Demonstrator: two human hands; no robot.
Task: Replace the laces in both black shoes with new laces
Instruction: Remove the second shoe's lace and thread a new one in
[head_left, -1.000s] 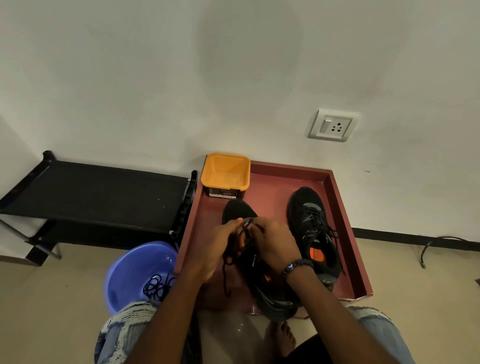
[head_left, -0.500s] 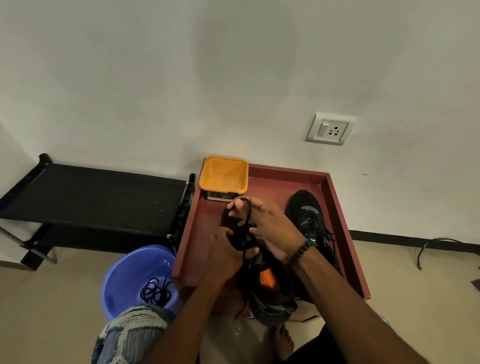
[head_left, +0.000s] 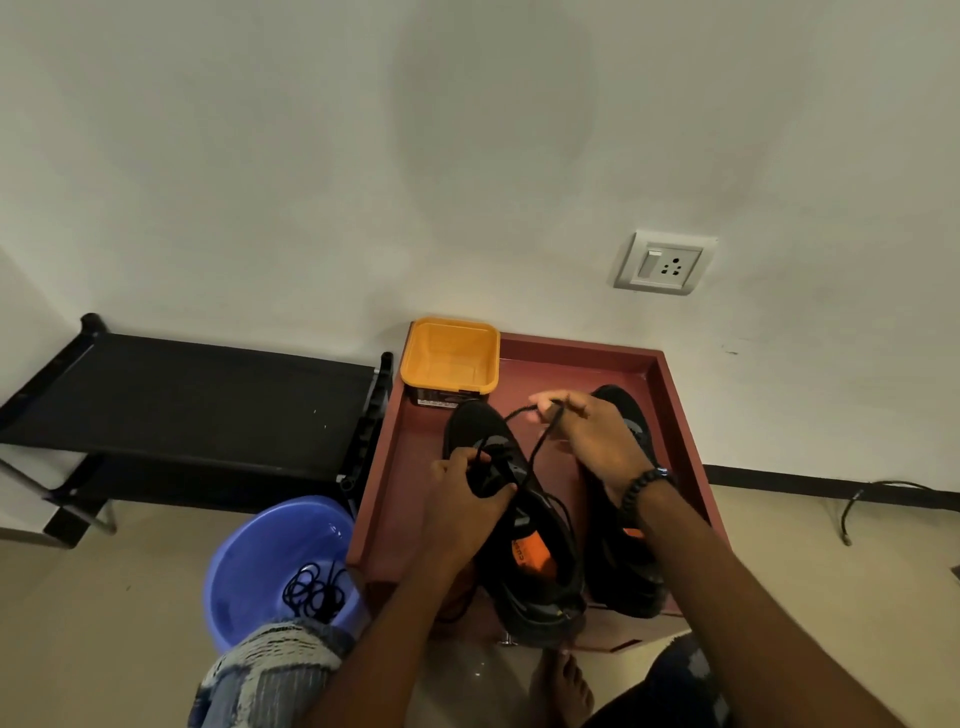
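A: On the red tray (head_left: 415, 467), the person's right hand (head_left: 592, 441) has swung up and away from the near black shoe (head_left: 519, 519), drawing a black lace (head_left: 540, 441) taut toward the far rim. 1 second ago both hands were bunched together over the eyelets.

B: And the left hand (head_left: 467, 499)?

A: It stays low on the shoe's upper, fingers curled and pinching the lace at the eyelet row. The right hand's fingers are pinched on the lace end, thumb against forefinger.

B: So a length has just been pulled through?

A: That is my reading: 1 pass threaded and being drawn snug. Whether this lace is the new 1 going in, I cannot say for sure; everything is black on black.

B: Where is the other shoe?

A: The second black shoe (head_left: 628, 519) lies just beside the first, partly behind the right wrist, and seems laced. A tangle of black laces (head_left: 311, 592) sits in the blue basin (head_left: 260, 561) on the floor; the orange tub (head_left: 449, 356) stands at the tray's far corner.

B: Remaining work?

A: Several eyelets on this shoe, likely.
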